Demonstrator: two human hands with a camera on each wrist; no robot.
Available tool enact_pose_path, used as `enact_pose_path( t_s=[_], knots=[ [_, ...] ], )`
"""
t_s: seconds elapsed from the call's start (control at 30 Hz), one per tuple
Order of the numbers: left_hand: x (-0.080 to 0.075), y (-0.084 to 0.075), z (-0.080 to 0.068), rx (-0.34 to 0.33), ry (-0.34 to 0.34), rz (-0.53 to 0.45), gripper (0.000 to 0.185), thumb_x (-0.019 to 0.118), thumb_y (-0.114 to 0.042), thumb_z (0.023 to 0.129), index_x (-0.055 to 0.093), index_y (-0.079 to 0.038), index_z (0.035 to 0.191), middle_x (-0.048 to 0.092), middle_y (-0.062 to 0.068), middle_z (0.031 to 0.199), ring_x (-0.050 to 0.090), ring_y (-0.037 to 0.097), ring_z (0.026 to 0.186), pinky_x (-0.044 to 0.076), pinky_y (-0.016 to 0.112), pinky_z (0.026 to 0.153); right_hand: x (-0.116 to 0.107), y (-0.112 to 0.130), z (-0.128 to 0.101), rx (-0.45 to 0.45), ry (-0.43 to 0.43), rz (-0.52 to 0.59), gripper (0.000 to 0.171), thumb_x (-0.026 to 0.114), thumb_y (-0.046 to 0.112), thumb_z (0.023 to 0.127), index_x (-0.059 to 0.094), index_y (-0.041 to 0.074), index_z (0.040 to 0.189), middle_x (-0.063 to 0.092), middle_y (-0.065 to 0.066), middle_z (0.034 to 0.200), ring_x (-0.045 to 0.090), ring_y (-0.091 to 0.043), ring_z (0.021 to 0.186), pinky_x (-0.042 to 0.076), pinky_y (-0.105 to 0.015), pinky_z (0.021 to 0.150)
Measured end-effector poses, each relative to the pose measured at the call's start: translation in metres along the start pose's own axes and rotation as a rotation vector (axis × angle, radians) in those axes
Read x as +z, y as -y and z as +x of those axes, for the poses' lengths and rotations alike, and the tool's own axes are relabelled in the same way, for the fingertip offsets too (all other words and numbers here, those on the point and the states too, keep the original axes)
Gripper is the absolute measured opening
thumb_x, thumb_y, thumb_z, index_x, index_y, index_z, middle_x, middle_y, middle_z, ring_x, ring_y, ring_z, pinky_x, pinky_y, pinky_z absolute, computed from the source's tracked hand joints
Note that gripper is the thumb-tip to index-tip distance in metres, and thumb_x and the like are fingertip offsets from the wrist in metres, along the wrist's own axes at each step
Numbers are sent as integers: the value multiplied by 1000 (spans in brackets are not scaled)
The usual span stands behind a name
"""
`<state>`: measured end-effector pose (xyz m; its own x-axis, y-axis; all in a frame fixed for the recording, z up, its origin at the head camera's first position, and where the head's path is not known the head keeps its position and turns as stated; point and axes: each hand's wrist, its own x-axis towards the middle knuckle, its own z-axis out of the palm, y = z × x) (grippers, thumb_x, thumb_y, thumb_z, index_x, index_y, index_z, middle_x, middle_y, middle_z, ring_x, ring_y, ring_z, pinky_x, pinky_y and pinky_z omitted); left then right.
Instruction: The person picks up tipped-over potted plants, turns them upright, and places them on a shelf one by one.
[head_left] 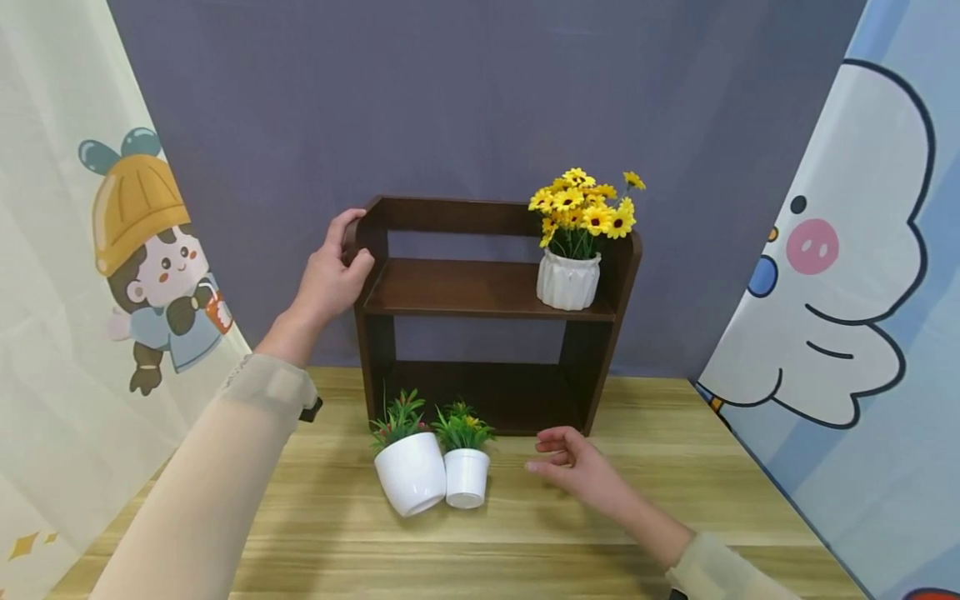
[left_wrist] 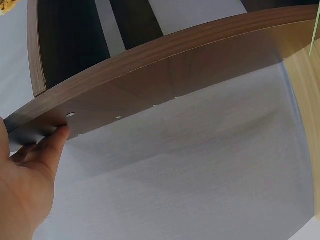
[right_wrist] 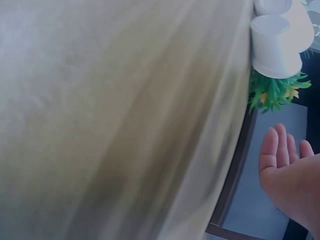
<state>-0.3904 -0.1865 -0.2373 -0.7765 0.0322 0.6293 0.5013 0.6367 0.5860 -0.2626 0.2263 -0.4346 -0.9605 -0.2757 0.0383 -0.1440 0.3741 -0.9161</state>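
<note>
Head view shows a dark brown wooden shelf (head_left: 480, 292) standing upright at the back of a light wooden table (head_left: 525, 533), against a grey backdrop (head_left: 480, 92); its open front faces the person, its two boards run level from left to right, and that left-to-right span looks about as long as its height; the left hand (head_left: 330, 271) grips the top front corner of the shelf's left side panel, thumb on the inner face and fingers curled round the outer edge; the left wrist view shows fingertips (left_wrist: 59, 134) resting against that panel's outer face.

On the right end of the upper board stands a white ribbed vase (head_left: 567, 281) of yellow flowers (head_left: 585, 204), upright and just beside the right panel; in front of the shelf's left half, on the table, sit a larger white pot (head_left: 411, 472) and a smaller white pot (head_left: 466, 477), each with green plants, touching each other; the larger one tilts to the left.

The right hand (head_left: 577, 467) hovers low over the table just right of the smaller pot, fingers loosely curled and holding nothing; printed cartoon curtains (head_left: 847, 275) hang at both sides.
</note>
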Motion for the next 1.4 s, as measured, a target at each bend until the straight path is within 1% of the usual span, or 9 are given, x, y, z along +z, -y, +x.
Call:
enact_pose_path(
  t_s=[0.2, 0.43, 0.63, 0.7, 0.77, 0.87, 0.97, 1.17, 1.4],
  knots=[
    [0, 2, 0, -2, 3, -5, 62, 48, -30, 108, 33, -38, 168, 67, 18, 141, 63, 39, 93, 48, 47, 79, 12, -7, -1, 10, 65, 19, 68, 83, 31, 99, 52, -6, 147, 63, -25, 142, 68, -25, 115, 61, -40, 83],
    [-2, -1, 0, 8, -8, -4, 62, 47, -30, 108, 33, -40, 168, 69, 15, 131, 60, 35, 84, 47, 41, 72, 24, -2, 2, 3, 97, 27, 69, 83, 31, 99, 53, -9, 146, 65, -28, 140, 69, -23, 111, 61, -40, 81],
    [-2, 0, 0, 10, -14, 0, 61, 48, -30, 109, 33, -40, 167, 69, 17, 133, 62, 36, 89, 48, 43, 75, 33, 3, 6, 15, 121, 23, 70, 84, 35, 98, 54, -8, 144, 65, -26, 139, 69, -24, 110, 61, -40, 83],
    [-2, 0, 0, 12, -17, 5, 60, 48, -31, 110, 33, -39, 167, 69, 17, 130, 62, 34, 85, 48, 42, 73, 38, 4, 7, 16, 132, 23, 70, 84, 35, 98, 54, -9, 144, 66, -26, 138, 69, -24, 109, 61, -40, 83],
    [-1, 0, 0, 16, -15, 15, 58, 48, -33, 112, 33, -39, 168, 69, 16, 124, 59, 31, 77, 47, 41, 69, 43, 4, 7, 17, 140, 25, 70, 84, 34, 98, 54, -9, 144, 66, -26, 138, 68, -23, 109, 62, -40, 84],
    [-1, -1, -1, 28, -8, 26, 56, 45, -38, 114, 31, -38, 168, 65, 14, 114, 52, 25, 64, 45, 40, 63, 49, 6, 9, 19, 147, 29, 69, 84, 32, 97, 54, -9, 143, 67, -26, 136, 68, -23, 108, 62, -40, 84],
    [0, -1, -1, 37, -8, 32, 55, 45, -39, 115, 31, -37, 168, 63, 13, 111, 46, 20, 58, 44, 40, 61, 54, 6, 10, 26, 156, 27, 68, 84, 32, 97, 55, -9, 143, 68, -24, 134, 68, -22, 106, 60, -39, 82],
    [1, 0, 0, 42, -16, 35, 55, 45, -38, 115, 32, -36, 168, 62, 13, 111, 44, 18, 56, 42, 40, 61, 62, 4, 12, 21, 164, 27, 70, 85, 30, 96, 53, -11, 143, 69, -23, 131, 67, -21, 103, 57, -37, 79],
    [1, 1, -1, 33, -17, 33, 55, 45, -38, 115, 32, -37, 168, 62, 13, 109, 45, 19, 57, 43, 41, 62, 70, 6, 14, 54, 116, -7, 72, 88, 32, 94, 54, -9, 142, 69, -20, 125, 66, -22, 102, 57, -36, 79]
  ],
)
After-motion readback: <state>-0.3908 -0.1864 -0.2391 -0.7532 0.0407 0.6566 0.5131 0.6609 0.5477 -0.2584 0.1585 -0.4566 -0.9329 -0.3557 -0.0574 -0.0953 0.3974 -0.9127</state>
